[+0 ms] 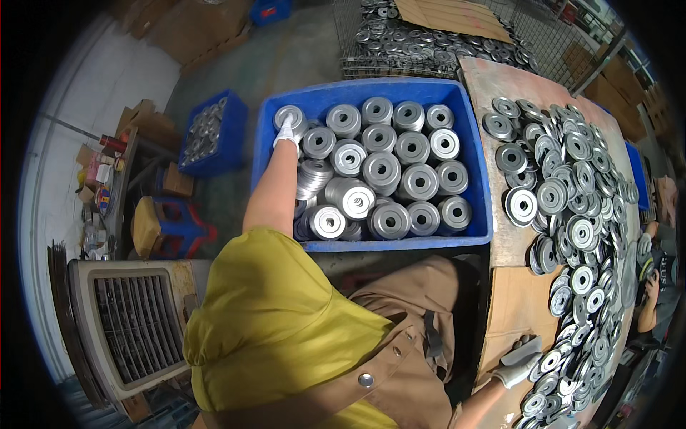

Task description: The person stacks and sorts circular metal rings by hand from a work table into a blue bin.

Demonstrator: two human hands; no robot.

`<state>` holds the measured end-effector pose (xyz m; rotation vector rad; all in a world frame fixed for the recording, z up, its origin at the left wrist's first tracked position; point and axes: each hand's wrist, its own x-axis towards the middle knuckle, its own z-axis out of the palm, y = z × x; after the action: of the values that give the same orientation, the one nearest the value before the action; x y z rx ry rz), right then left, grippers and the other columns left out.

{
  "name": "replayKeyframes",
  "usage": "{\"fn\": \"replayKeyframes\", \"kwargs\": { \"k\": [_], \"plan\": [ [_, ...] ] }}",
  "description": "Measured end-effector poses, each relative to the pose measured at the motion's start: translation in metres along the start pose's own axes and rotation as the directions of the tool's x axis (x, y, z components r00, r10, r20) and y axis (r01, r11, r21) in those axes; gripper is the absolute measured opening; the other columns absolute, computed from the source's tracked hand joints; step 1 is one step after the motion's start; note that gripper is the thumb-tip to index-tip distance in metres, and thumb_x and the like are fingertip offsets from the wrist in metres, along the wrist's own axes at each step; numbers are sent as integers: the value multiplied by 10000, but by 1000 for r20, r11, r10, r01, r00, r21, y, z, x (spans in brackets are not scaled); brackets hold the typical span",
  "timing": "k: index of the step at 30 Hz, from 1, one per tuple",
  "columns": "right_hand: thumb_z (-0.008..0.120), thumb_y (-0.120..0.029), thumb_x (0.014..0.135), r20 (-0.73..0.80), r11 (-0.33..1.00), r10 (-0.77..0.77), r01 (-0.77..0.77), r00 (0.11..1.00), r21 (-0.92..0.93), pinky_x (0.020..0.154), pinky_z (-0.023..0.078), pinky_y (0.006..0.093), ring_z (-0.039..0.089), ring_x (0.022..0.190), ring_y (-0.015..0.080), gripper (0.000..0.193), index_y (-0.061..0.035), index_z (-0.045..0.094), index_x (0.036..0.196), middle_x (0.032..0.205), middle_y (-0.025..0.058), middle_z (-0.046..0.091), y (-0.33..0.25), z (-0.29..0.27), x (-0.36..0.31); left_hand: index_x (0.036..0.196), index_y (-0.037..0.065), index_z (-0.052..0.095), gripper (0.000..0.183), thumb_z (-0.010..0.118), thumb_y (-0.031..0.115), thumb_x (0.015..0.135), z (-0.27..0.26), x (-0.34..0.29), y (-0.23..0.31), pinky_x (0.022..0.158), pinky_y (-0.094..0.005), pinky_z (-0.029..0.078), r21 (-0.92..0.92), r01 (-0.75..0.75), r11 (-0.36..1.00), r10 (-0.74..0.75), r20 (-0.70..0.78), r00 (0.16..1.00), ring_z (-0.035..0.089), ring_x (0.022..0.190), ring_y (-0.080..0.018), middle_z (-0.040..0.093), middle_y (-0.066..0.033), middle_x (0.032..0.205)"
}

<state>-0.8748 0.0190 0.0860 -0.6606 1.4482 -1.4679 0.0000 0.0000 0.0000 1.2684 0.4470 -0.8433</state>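
My left hand (pixel 286 136), in a pale glove, is at the far left corner of a blue plastic crate (pixel 371 244). Its fingers lie over the top of a stack of metal discs (pixel 289 114) and grip it; the fingers' undersides are hidden. More upright stacks of ringed discs with centre holes fill the crate, and a few stacks (pixel 314 175) lean at its left side. At the lower right my right hand (pixel 519 362), in a pale glove with grey on the fingers, rests with fingers stretched out. It is beside the edge of a loose pile of metal discs (pixel 582 232).
Cardboard (pixel 518 300) covers the worktable under the pile. Behind the crate stands a wire cage (pixel 400 68) of discs. To the left are another blue crate (pixel 211 136), a stool (pixel 168 225) and a vented machine (pixel 136 322). Another person (pixel 654 286) is at the far right.
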Motion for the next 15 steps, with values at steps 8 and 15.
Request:
{"fn": "replayKeyframes", "kwargs": {
  "k": [8, 15],
  "plan": [
    [500, -495, 1050, 51, 996, 10, -15, 999, 83, 1021, 464, 406, 620, 1161, 257, 640, 5, 503, 1448, 1305, 126, 621, 9, 12, 0, 1457, 217, 532, 906, 816, 663, 721, 3, -65, 34, 1101, -543, 421, -80, 54, 995, -74, -264, 962, 556, 1304, -298, 563, -44, 1460],
    [497, -504, 1049, 25, 997, -6, 4, 1000, 80, 1017, 472, 405, 616, 1173, 269, 663, 14, 489, 1462, 1319, 132, 615, 7, 11, -3, 1458, 202, 537, 702, 535, 665, 930, -4, -92, 27, 1134, -549, 395, -93, -4, 996, 1, -24, 1000, 521, 1374, -314, 531, -67, 1521]
  ]
}}
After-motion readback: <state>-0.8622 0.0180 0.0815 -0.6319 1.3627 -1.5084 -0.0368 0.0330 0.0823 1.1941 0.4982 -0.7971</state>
